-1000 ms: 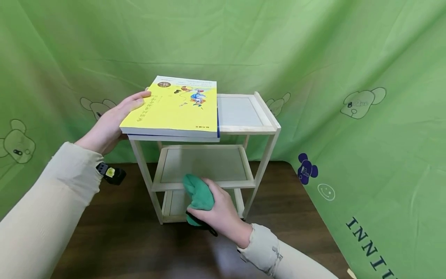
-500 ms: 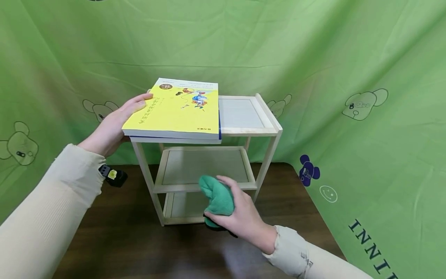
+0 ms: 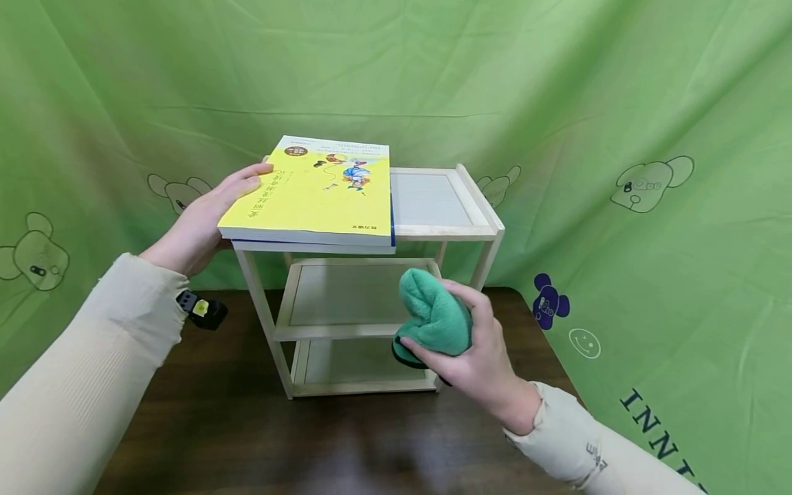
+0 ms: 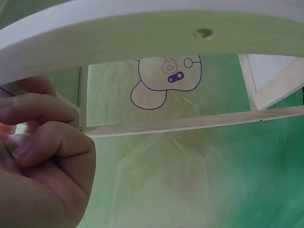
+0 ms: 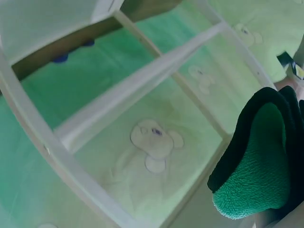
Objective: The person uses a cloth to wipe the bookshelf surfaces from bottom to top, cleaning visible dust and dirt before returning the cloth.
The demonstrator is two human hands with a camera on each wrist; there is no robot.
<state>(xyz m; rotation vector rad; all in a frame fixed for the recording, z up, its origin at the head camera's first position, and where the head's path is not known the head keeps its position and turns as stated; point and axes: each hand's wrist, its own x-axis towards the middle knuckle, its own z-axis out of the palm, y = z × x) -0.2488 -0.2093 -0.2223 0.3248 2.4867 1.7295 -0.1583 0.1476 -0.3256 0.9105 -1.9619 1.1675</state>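
In the head view, my left hand point(image 3: 210, 210) grips the left side of the white shelf rack point(image 3: 489, 258), against the edge of the yellow book point(image 3: 328, 199). The left wrist view has its curled fingers point(image 4: 52, 123) just under a rail. The yellow book lies on a blue-edged book point(image 3: 393, 230) on the top shelf's left half. My right hand point(image 3: 489, 350) holds a folded green cloth point(image 3: 436, 316) with black trim, in front of the rack's right side. The right wrist view shows the cloth's fuzzy surface and dark border.
Below the top shelf are a middle shelf point(image 3: 346, 292) and a bottom shelf point(image 3: 353, 364). A green curtain point(image 3: 396, 75) with printed bears hangs behind and to the right. The rack stands on a dark wood floor point(image 3: 247, 440).
My right hand has moved right and up with the green cloth, away from the middle of the lower shelves. My left hand and the books have stayed in place.
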